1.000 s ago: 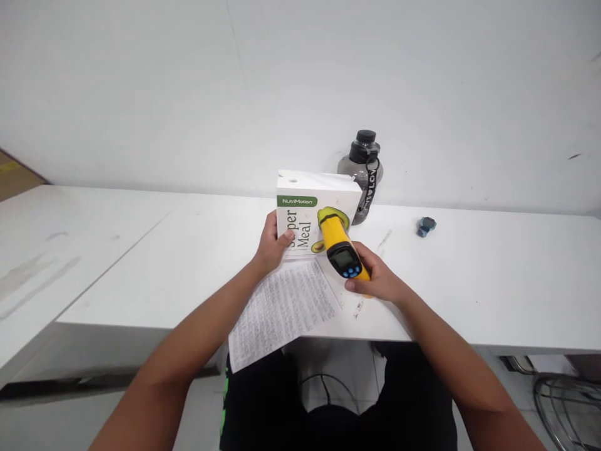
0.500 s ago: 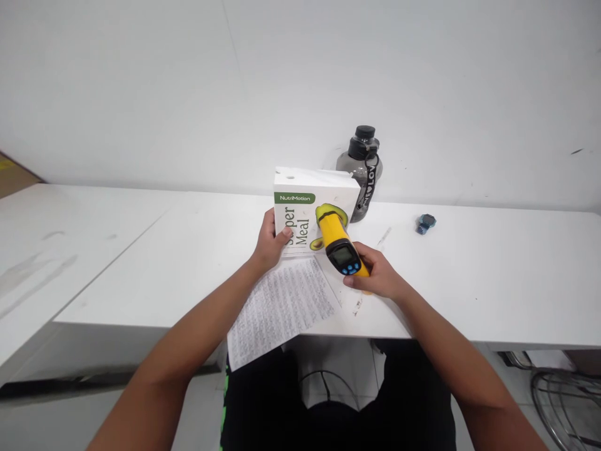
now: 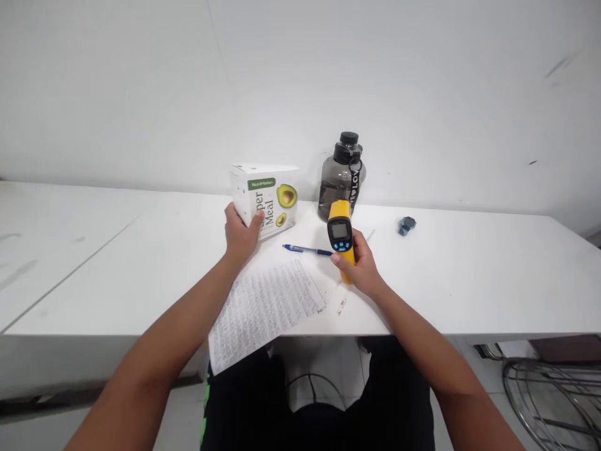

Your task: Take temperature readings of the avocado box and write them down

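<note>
My left hand (image 3: 241,235) grips the lower left edge of a white box (image 3: 270,213) marked "Super Meal", with avocados printed on its front. The box is slightly tilted, its lower right part close above the table. In my right hand (image 3: 364,266) is a yellow and black infrared thermometer (image 3: 341,233), held by its handle with the small screen facing me. A blue pen (image 3: 307,250) lies between the two hands, its right end running up to the thermometer. A sheet of paper covered in writing (image 3: 267,310) lies below the box and hangs over the table's front edge.
Behind the thermometer stands a grey water bottle (image 3: 331,181) with a black cap and strap. A small dark blue watch-like item (image 3: 406,225) lies farther right on the white table (image 3: 493,275). Below at the right is a metal wire frame (image 3: 554,401).
The box has moved left and turned, showing its left side. The thermometer has come away from the box's front and stands more upright. The pen now shows on the table.
</note>
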Tool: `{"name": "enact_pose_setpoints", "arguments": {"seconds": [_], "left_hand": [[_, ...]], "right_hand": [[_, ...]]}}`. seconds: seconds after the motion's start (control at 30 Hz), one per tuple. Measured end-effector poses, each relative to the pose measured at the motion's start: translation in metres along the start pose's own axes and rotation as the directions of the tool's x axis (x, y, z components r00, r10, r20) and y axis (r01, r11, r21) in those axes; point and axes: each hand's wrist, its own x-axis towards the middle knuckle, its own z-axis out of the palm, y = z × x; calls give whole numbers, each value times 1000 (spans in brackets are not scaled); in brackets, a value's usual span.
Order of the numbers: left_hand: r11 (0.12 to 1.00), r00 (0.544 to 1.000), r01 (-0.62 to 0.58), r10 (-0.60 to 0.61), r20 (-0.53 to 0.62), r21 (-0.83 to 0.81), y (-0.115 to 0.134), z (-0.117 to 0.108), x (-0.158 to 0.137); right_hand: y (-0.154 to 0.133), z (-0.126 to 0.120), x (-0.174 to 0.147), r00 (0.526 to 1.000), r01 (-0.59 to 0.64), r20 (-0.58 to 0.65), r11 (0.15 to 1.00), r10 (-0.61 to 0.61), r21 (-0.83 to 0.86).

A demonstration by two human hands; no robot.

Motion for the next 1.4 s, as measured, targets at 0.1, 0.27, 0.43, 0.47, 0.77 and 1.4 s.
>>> {"name": "enact_pose_setpoints", "arguments": {"seconds": [0.1, 0.27, 0.43, 0.47, 0.77, 1.4], "left_hand": [[992, 997, 76, -73, -33, 99, 2, -2, 5], [979, 993, 116, -113, -24, 167, 7, -2, 5], [981, 994, 109, -108, -17, 162, 5, -2, 5], [979, 993, 114, -114, -14, 166, 4, -2, 5], [984, 986, 161, -165, 38, 75, -5, -1, 7], [976, 976, 217, -217, 8, -24, -8, 1, 8]], "right_hand": [[0, 0, 2, 998, 19, -53, 999, -17, 35], [2, 1, 3, 990, 41, -134, 997, -31, 71], [-1, 0, 3, 993, 5, -116, 995, 6, 95], [-2, -1, 2, 995, 0, -100, 995, 9, 98], [-5, 0, 1, 998, -23, -59, 997, 28, 76], [-9, -16, 19, 888, -299, -173, 249, 426, -921]]}}
